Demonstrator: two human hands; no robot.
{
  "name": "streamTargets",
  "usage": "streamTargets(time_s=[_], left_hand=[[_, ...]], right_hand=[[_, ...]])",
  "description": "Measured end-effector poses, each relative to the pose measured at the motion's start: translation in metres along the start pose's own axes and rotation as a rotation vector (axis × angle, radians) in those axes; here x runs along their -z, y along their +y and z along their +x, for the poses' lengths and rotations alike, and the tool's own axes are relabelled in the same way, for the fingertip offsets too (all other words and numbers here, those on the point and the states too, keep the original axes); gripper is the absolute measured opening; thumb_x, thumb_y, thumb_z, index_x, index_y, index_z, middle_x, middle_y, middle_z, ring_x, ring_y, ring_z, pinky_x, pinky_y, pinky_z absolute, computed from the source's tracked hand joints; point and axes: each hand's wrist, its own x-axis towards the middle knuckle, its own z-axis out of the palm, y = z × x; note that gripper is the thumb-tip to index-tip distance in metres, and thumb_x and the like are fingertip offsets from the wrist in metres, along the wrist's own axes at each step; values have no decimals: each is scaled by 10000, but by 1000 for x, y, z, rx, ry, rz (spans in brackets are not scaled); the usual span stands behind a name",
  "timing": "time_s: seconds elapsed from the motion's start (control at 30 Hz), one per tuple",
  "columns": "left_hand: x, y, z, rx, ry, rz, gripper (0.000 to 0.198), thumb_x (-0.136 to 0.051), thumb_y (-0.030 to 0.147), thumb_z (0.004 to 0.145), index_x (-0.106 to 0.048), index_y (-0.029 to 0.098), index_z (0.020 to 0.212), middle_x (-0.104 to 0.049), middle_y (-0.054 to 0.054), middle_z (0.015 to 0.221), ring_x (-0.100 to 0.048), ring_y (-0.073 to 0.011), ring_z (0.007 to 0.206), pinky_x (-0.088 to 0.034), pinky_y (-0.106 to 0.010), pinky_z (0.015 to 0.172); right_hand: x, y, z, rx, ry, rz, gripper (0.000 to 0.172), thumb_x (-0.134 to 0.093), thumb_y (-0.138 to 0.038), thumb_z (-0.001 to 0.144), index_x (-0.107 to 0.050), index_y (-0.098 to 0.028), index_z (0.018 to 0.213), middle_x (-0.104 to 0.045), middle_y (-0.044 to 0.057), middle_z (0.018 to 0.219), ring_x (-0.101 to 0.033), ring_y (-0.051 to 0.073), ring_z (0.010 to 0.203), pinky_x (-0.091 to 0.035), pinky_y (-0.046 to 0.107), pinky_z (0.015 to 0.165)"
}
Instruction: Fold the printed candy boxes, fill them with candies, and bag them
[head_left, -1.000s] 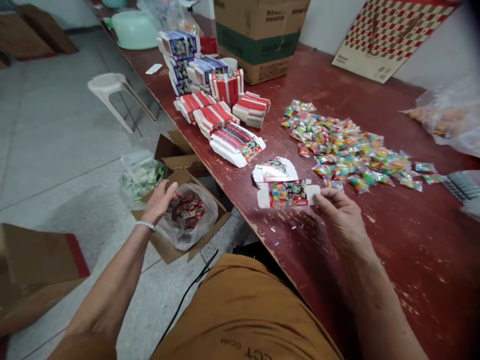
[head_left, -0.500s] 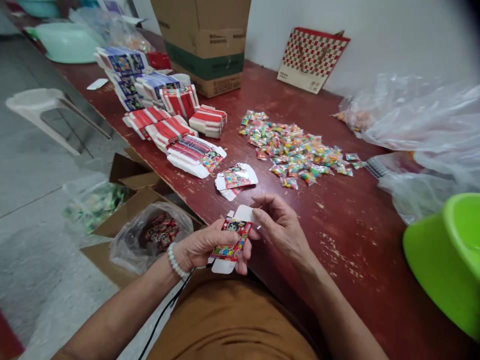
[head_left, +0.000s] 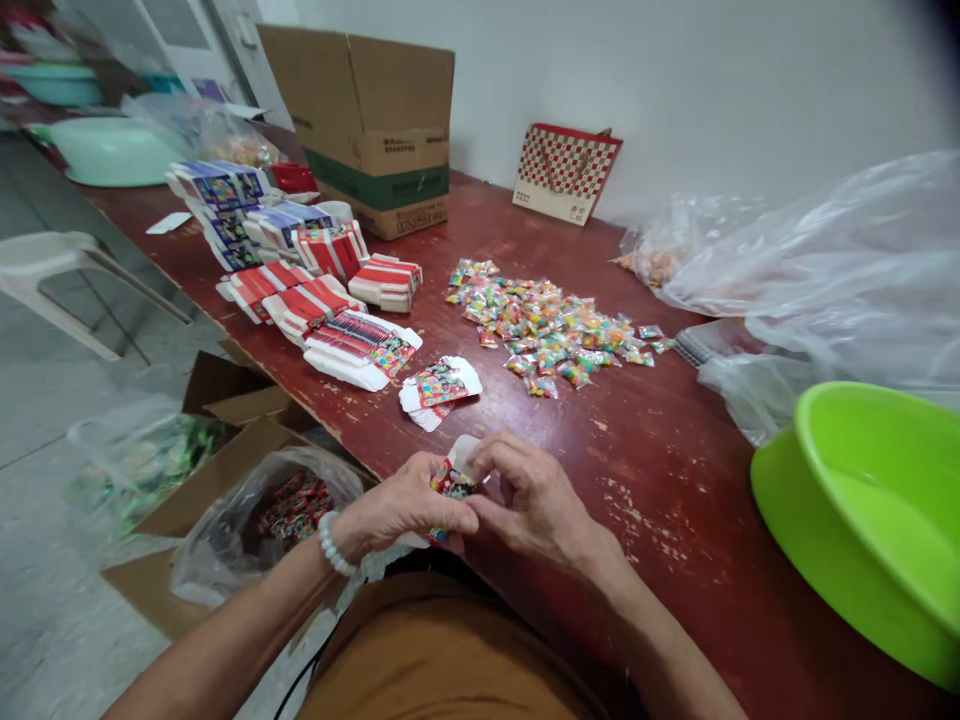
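The left hand [head_left: 409,507] grips the little printed box [head_left: 451,482] by the counter's [head_left: 660,530] near edge, the right hand [head_left: 536,503] curling in at its end; whether that one's pinching, I can't tell! Flat cartons [head_left: 442,383] lie just beyond, wrapped candies [head_left: 555,325] farther back.

The left hand [head_left: 405,505] and right hand [head_left: 536,500] sit curled close together, forearms [head_left: 247,620] angled inward.

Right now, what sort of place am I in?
Probably a small packing workshop: a heap of clear packets, bundles of printed cartons and a large cardboard box share one worn red table.
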Motion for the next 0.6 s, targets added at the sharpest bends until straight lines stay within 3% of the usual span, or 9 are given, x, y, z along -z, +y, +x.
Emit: streamTargets(time_s=[0.1, 0.17, 0.27, 0.37, 0.53, 0.6], left_hand=[[0, 6, 0, 23, -3, 104, 171, -762, 219, 616, -717, 139, 760, -675, -9, 589, -588, -134, 504, -420, -209, 464], [-2, 8, 2, -9, -13, 105, 157, -759, 222, 640, -715, 137, 765, -675, -9, 601, -591, -128, 511, -431, -208, 480], [-7, 6, 9, -80, 19, -2, 158, -773, 217, 634, -692, 134, 741, -657, -3, 612, -581, -117, 492, -470, -227, 506], [-11, 3, 19, -88, 57, -111, 208, -803, 263, 640, -676, 128, 735, -659, -20, 627, -601, -133, 477, -480, -243, 489], [-12, -2, 23, -193, 79, -157, 314, -865, 308, 658, -679, 130, 837, -676, -21, 674, -613, -120, 575, -473, -212, 553], [-14, -6, 22, -234, 114, -129, 305, -840, 363, 708, -678, 120, 795, -675, -31, 673, -611, -119, 564, -468, -210, 541]], right_hand=[[-2, 3, -1, -53, 66, 109, 148, -721, -139, 738, -635, -219, 827, -590, 50, 1097, -583, 143, 796, -489, 276, 679], [-8, 5, 1, -181, 168, 227, 285, -751, -133, 669, -650, -231, 917, -573, 57, 1170, -580, 132, 770, -503, 273, 666], [-21, 11, 6, -355, 211, 577, 450, -756, -205, 682, -629, -233, 1112, -658, 34, 1024, -583, 130, 714, -501, 257, 638], [-29, 19, 9, -426, 117, 822, 294, -728, -375, 786, -700, -186, 1008, -685, 18, 806, -564, 121, 607, -465, 238, 563], [-24, 23, 8, -452, 275, 705, 292, -743, -472, 802, -732, -180, 798, -669, 8, 700, -565, 130, 569, -456, 227, 494], [-21, 21, 8, -469, 267, 699, 314, -734, -493, 806, -728, -180, 812, -668, 3, 707, -555, 122, 534, -446, 218, 448]])
